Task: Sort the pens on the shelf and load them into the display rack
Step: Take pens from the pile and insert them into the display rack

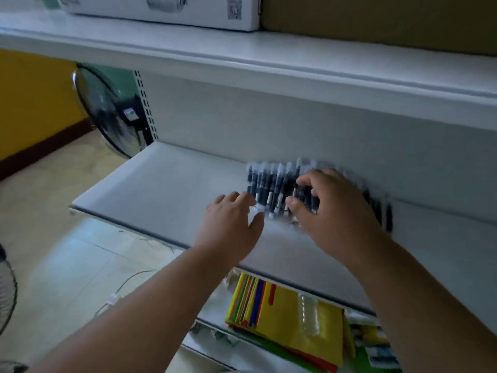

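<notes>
A row of several dark pens [271, 184] with white caps lies side by side on the white shelf [161, 184], near the back panel; the picture is blurred. More dark pens [382, 211] trail off to the right behind my wrist. My left hand [231, 222] lies flat on the shelf with straight fingers, its fingertips touching the left end of the row. My right hand [330, 208] arches over the row's middle, fingers and thumb curled down onto the pens; a firm hold cannot be told. No display rack is in view.
A white box [161, 9] and a brown carton [376, 17] stand on the upper shelf. Coloured paper packs [290, 319] lie on the lower shelf. A standing fan [107, 111] is at the shelf's left end, with another fan [5, 289] at the left edge.
</notes>
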### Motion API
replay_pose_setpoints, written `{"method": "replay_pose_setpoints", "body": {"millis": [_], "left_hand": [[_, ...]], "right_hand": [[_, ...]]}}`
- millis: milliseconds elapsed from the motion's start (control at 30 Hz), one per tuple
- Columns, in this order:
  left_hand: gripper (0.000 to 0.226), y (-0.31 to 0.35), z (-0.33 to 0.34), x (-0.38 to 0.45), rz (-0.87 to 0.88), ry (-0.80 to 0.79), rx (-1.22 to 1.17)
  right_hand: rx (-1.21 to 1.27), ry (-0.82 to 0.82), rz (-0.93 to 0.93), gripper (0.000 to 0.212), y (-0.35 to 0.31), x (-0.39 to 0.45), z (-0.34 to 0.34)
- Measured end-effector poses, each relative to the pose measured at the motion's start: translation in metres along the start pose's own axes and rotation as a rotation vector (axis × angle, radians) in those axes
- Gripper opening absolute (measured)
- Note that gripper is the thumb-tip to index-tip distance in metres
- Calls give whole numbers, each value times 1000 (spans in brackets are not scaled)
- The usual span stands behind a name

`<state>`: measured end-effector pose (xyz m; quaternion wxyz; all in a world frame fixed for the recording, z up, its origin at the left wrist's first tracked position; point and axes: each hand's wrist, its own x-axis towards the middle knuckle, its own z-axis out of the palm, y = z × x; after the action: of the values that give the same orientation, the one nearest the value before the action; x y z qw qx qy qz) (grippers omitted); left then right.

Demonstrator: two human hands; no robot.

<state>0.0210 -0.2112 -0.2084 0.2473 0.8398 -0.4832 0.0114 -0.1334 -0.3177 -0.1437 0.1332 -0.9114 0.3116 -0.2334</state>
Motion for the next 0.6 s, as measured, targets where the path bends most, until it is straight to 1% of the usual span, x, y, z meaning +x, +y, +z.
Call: {"method": "replay_pose_setpoints", "body": {"millis": [100, 167, 267, 333, 433, 600], "left_hand": [[37, -17, 4, 32, 84, -64, -3], [45, -27, 7, 48, 122, -121, 6], [58, -33, 11, 62, 136, -218, 24], [62, -35, 13, 68, 162, -252, 43], [58, -38, 15, 77, 185, -257, 27], [43, -40, 16, 85, 203, -241, 4]], "right_hand": [[-31, 58, 77, 34, -8, 5, 5], [-45, 92, 131, 34, -14, 4, 11], [-48, 84, 200, 35, -20, -2, 19], [-47, 77, 234, 34, -23, -6, 20], [-73, 92, 255, 34, -25, -4, 23], [-71, 110, 283, 35, -29, -1, 24]]}}
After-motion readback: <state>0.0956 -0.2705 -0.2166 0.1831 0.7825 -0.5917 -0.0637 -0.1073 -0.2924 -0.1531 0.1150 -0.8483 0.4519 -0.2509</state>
